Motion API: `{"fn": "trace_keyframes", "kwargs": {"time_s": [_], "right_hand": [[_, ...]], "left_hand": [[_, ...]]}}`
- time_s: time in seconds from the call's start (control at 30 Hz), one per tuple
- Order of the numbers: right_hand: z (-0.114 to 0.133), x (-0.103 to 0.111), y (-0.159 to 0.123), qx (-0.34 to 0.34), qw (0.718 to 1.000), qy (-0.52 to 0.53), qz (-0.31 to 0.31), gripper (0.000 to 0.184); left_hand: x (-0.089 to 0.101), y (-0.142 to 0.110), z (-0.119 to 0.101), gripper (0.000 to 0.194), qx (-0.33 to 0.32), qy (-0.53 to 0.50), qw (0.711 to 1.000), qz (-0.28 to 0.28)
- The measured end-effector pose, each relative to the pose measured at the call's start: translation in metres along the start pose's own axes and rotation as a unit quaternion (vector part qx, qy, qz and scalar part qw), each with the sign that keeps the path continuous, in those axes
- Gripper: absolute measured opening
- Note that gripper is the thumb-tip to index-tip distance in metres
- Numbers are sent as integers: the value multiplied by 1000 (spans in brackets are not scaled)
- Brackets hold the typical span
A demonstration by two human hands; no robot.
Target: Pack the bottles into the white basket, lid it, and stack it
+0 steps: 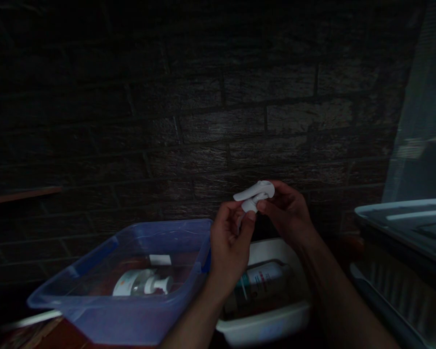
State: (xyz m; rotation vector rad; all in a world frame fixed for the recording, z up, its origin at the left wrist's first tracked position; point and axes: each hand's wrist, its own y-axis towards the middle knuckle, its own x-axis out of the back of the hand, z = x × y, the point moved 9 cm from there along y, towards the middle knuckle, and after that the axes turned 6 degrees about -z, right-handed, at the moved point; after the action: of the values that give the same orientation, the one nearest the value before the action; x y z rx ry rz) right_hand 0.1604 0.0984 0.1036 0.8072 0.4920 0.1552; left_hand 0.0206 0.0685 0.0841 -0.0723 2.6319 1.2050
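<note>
Both hands are raised in front of the brick wall, around a white plastic dispenser head with a long, flattened top and a round collar beneath. My left hand pinches the collar from below and the left, thumb on the near side. With thumb and fingers, my right hand grips the other end. No bottle shows under the dispenser head, though my left fingers cover part of that area. Below my hands, a bottle with a white and teal label lies in a white tub.
On the left stands a translucent blue bin with a clear pump bottle lying inside. A lidded container rises at the right. The dark brick wall closes off the back. A thin ledge juts in at left.
</note>
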Motion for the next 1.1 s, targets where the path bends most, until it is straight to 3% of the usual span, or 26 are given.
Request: {"fn": "trace_keyframes", "kwargs": {"time_s": [0.13,0.3,0.53,0.7,0.87,1.1], "right_hand": [[-2,-1,0,2,1000,-6,4,29],[-3,-3,-1,-25,1000,-2,-7,45],[10,-8,-3,-52,996,65,18,34],[15,-13,-8,-47,998,-9,33,47],[10,-10,-8,-57,998,-27,15,44],[5,0,-4,-44,998,-42,-19,32]], "left_hand": [[2,1,1,19,-1,-1,1000,-12],[4,4,1,23,-8,16,1000,-22],[2,-2,-5,30,-36,78,996,-3],[6,-4,-14,32,-53,131,990,-24],[3,-5,-6,32,-24,110,993,-18],[-14,-12,4,33,31,59,997,42]]}}
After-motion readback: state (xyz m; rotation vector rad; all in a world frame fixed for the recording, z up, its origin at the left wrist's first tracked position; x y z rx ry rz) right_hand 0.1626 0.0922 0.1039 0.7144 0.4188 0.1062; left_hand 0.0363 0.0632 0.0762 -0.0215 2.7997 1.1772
